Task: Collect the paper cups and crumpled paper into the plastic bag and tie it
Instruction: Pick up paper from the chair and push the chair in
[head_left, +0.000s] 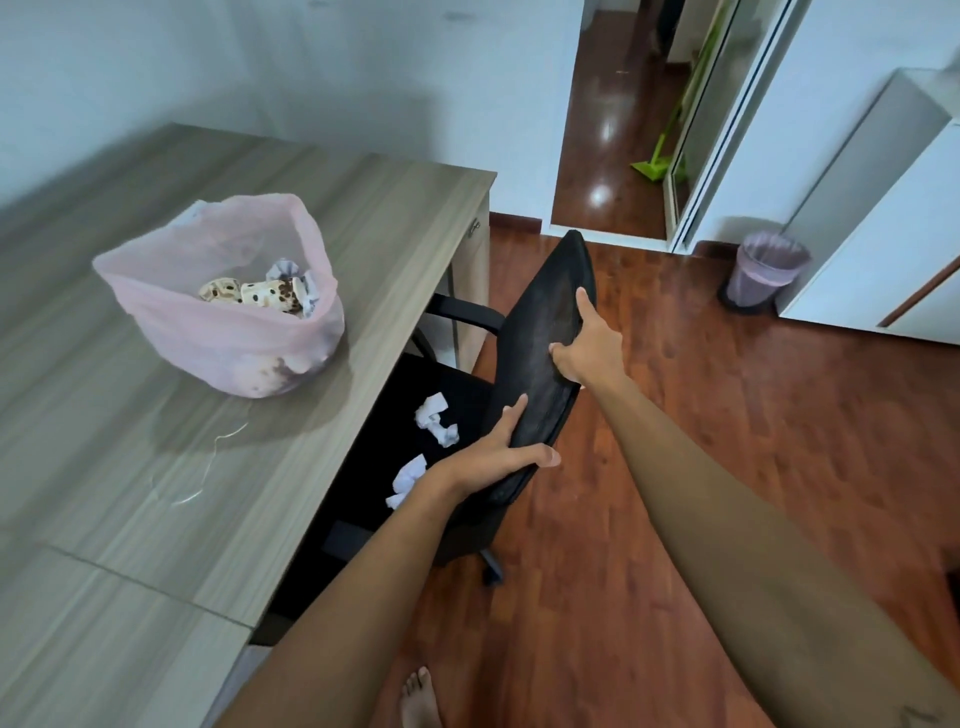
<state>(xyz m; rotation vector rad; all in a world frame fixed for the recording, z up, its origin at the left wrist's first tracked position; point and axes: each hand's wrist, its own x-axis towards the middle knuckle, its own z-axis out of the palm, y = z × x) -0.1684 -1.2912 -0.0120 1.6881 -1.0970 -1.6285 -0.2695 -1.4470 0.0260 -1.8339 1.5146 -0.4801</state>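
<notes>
White walls (260, 78) meet a glossy red-brown wood floor (727, 441). A grey woodgrain desk (130, 467) stands left, a black chair (545, 338) beside it, white cabinets (893, 234) right, and a lined bin (763, 273) near the open doorway (613, 130).

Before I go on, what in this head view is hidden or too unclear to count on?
- Crumpled paper on the chair seat: the left hand and forearm cover part of the nearer wad; more may lie beneath.
- Plastic bag: its wall hides the lower contents; the cup count is unclear.
- Under the desk: hidden by the desktop.
- Chair backrest, held by both hands: the right hand shows; the fingers behind are hidden.
</notes>
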